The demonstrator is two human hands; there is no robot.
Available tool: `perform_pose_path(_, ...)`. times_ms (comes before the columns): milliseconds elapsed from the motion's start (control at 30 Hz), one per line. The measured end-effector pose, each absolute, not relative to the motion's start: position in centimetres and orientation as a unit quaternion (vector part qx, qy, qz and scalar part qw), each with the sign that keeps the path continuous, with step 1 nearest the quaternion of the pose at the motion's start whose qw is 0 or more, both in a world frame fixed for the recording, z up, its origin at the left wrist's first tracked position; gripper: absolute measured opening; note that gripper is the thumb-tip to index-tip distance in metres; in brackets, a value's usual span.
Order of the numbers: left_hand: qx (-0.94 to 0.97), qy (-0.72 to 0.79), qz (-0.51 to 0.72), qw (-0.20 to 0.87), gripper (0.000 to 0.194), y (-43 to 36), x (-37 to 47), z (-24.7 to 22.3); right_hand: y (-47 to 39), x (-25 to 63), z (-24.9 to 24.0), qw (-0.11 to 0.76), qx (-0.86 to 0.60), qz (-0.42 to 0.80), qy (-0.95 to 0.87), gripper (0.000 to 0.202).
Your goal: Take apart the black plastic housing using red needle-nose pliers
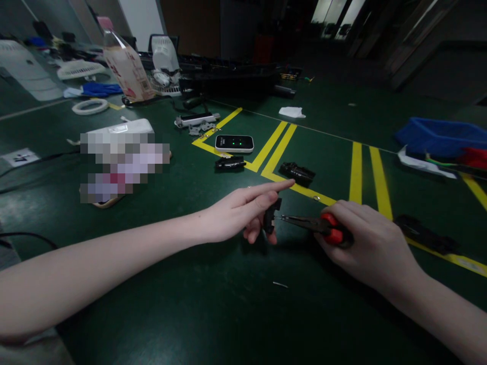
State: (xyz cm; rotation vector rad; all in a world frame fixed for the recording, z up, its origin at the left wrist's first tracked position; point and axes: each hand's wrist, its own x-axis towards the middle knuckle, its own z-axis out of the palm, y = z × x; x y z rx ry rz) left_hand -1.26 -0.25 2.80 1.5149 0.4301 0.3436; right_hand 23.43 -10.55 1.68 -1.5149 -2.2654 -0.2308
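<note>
My left hand (249, 208) pinches a small black plastic part (271, 217) between thumb and fingers, its index finger stretched out to the right. In my right hand (367, 238) is a pair of long-nose pliers (310, 223) with red and black handles. The jaws point left, and their tip meets a thin metal piece (279, 217) at the black part's edge; I cannot tell whether they grip it. A thin metal pin (280, 285) lies on the green table below the hands. Similar black parts lie beyond them, one shiny (297, 173) and another (230, 163) farther left.
A white-edged device (234, 143) with green lights sits behind the hands on the green table (213, 304). At left are a white box (129, 129), a tape roll (90, 106) and a bottle (127, 66). A blue bin (441, 137) stands at right, with another black part (424, 233) nearer.
</note>
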Motion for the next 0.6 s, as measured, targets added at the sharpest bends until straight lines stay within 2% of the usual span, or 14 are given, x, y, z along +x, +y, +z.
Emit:
perform_pose_path(200,0.702,0.143,0.1,0.69,0.073,0.0,-1.9,2.8,-10.7,23.3,1.7,0.211,-0.545,-0.072,-0.808,0.008)
perform_pose_path(300,0.715,0.154,0.062,0.679,0.087,-0.1,-1.8,3.2,-10.9,23.2,1.6,0.215,-0.546,-0.069,-0.807,0.009)
perform_pose_path(367,0.737,0.152,0.057,0.656,0.071,-0.1,-1.6,3.3,-11.0,23.1,1.6,0.219,-0.546,-0.066,-0.806,0.008)
perform_pose_path(467,0.77,0.113,0.046,0.626,0.031,-0.1,-1.5,3.5,-11.0,23.1,1.7,0.223,-0.547,-0.059,-0.805,0.008)
perform_pose_path(500,0.775,0.104,0.036,0.622,0.027,-0.1,-1.6,3.6,-11.0,23.2,1.8,0.224,-0.548,-0.058,-0.804,0.008)
perform_pose_path(600,0.765,0.111,0.032,0.633,0.035,-0.2,-1.7,3.8,-10.9,23.4,1.8,0.222,-0.555,-0.064,-0.799,0.009)
